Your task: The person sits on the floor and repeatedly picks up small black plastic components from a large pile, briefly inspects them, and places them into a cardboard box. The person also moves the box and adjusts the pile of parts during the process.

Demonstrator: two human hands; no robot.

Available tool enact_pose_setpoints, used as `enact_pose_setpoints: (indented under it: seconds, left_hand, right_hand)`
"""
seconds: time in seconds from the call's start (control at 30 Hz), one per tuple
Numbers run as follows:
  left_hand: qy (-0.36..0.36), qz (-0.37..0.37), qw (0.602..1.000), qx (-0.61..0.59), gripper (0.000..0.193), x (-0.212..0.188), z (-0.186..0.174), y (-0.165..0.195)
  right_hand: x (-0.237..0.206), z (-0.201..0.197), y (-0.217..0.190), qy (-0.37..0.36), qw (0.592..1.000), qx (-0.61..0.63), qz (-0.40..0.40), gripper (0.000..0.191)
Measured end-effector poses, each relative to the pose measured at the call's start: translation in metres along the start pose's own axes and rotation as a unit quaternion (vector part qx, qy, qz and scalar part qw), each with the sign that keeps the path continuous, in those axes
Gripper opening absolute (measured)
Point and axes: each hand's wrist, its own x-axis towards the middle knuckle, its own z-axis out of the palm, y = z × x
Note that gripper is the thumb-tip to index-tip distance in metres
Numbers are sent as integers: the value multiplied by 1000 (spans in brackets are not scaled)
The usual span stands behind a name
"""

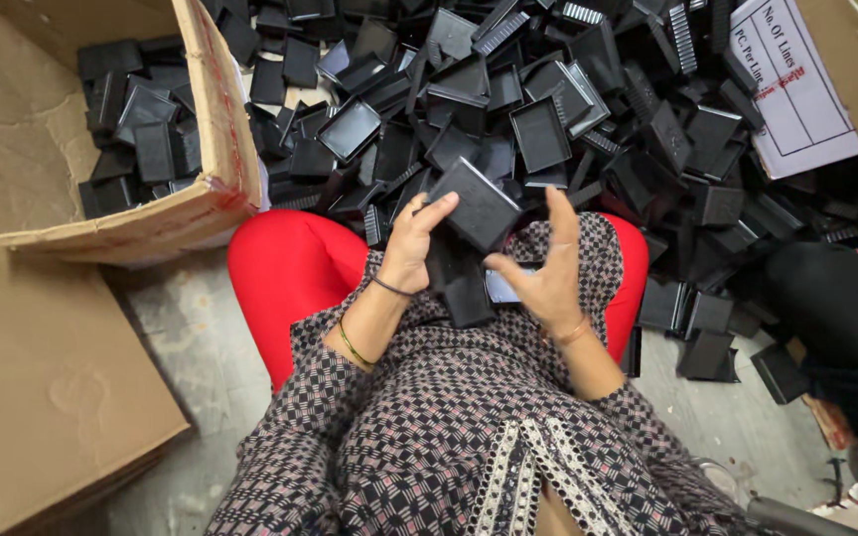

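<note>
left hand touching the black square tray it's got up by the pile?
Touching. Head view: left hand grips the black square tray, thumb across its near edge. Right hand is open beside it.

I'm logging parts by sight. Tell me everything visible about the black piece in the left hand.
The black square piece looks like matte moulded plastic, flat with rounded corners. It is tilted, one corner up, above the lap before the pile of similar black parts. The left hand grips its left edge; the right hand is just beside it.

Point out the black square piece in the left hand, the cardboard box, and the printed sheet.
black square piece (pixel 481 203): head view, its flat top face.
cardboard box (pixel 218 119): head view, its right wall.
printed sheet (pixel 796 94): head view, its middle.
</note>
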Motion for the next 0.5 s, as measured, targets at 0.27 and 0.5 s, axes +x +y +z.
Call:
enact_pose_setpoints:
  seconds: [0.27, 0.5]
  left_hand:
    - [90, 41, 995, -30, 80, -22, 6, -1]
    - [165, 117, 977, 63, 85, -16, -11, -9]
  right_hand:
    - [-17, 37, 7, -44, 917, 296, 265, 56]
    - [-42, 48, -3, -104, 983, 83, 127, 52]
